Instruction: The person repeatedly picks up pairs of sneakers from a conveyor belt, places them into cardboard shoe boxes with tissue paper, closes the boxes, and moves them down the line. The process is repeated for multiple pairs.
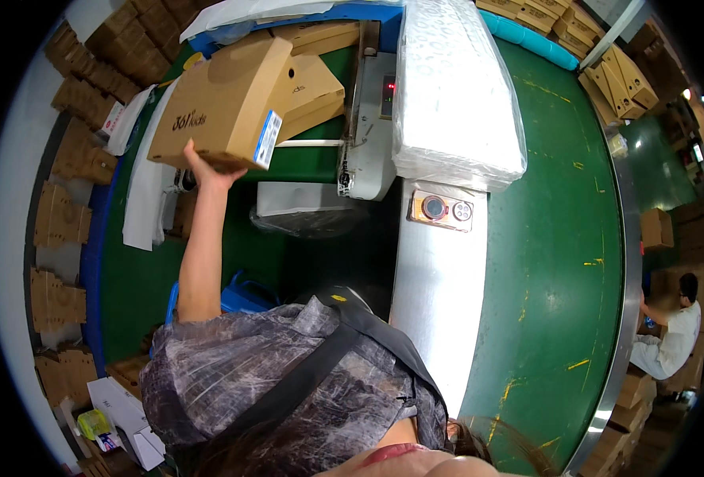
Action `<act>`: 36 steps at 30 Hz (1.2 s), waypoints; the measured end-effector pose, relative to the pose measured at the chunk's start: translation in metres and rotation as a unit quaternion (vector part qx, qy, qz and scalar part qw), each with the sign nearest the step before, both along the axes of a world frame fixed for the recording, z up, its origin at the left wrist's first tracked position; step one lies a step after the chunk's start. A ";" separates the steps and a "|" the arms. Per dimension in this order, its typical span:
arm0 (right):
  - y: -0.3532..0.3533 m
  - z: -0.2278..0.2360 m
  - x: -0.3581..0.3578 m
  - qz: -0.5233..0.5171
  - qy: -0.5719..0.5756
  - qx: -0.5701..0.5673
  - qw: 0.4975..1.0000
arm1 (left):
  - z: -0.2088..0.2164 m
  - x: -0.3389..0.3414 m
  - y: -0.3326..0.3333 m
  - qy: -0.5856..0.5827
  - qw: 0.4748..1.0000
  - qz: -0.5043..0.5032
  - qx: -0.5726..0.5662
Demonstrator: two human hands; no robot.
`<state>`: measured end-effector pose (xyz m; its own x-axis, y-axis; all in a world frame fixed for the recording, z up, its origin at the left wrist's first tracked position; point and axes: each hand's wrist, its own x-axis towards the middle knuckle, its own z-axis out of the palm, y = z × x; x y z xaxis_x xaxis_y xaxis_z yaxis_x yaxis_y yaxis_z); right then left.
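My left hand (214, 173) reaches up at the left and grips a brown cardboard shoe box (217, 95) by its lower near edge. The thumb lies against the printed front, and the other fingers are under the bottom edge. The box is held tilted, with a blue and white label (267, 140) on its right end. Just behind it, more brown shoe boxes (314, 89) lie at angles, partly hidden by the held one. No part of my right hand shows.
A plastic-wrapped white stack (459, 87) stands on a metal surface (435, 294) beside a phone (442, 211). Left of it is a machine with a red display (387, 97). A green belt (555, 262) runs along the right, with a seated person (674, 334) beyond. Cartons (62, 215) line the left.
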<state>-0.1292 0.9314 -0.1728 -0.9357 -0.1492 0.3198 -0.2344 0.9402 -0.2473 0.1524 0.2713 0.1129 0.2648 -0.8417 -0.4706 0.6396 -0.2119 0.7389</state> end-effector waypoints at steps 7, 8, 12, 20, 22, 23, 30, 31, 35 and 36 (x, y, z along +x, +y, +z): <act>-0.022 0.046 0.022 -0.046 -0.010 -0.015 0.999 | -0.060 -0.064 -0.114 -0.014 0.997 0.070 0.015; -0.024 0.051 0.028 -0.066 -0.008 -0.017 0.998 | -0.090 -0.071 -0.138 -0.029 0.994 0.096 0.037; -0.029 0.045 0.045 -0.205 0.004 -0.019 0.979 | -0.138 -0.089 -0.192 -0.036 0.996 0.065 0.057; -0.068 0.080 0.035 -0.307 0.035 0.031 0.951 | -0.114 -0.195 -0.122 -0.123 0.969 -0.140 -0.161; -0.069 0.088 0.030 -0.298 0.073 0.061 0.950 | -0.077 -0.249 -0.021 -0.250 0.930 -0.216 -0.162; -0.060 0.076 0.034 -0.312 0.055 0.080 0.945 | -0.082 -0.271 -0.003 -0.326 0.873 -0.273 -0.238; -0.057 0.067 0.038 -0.318 0.019 0.012 0.948 | -0.091 -0.369 0.197 -0.391 0.467 -0.446 -0.656; -0.054 0.065 0.039 -0.308 0.022 0.002 0.951 | -0.101 -0.370 0.222 -0.382 0.443 -0.510 -0.630; 0.019 0.074 0.039 -0.150 -0.067 -0.129 0.978 | -0.146 -0.338 0.305 -0.465 0.156 -0.640 -0.592; 0.057 0.079 0.035 -0.155 -0.069 -0.358 0.918 | -0.142 -0.320 0.335 -0.497 0.072 -0.662 -0.557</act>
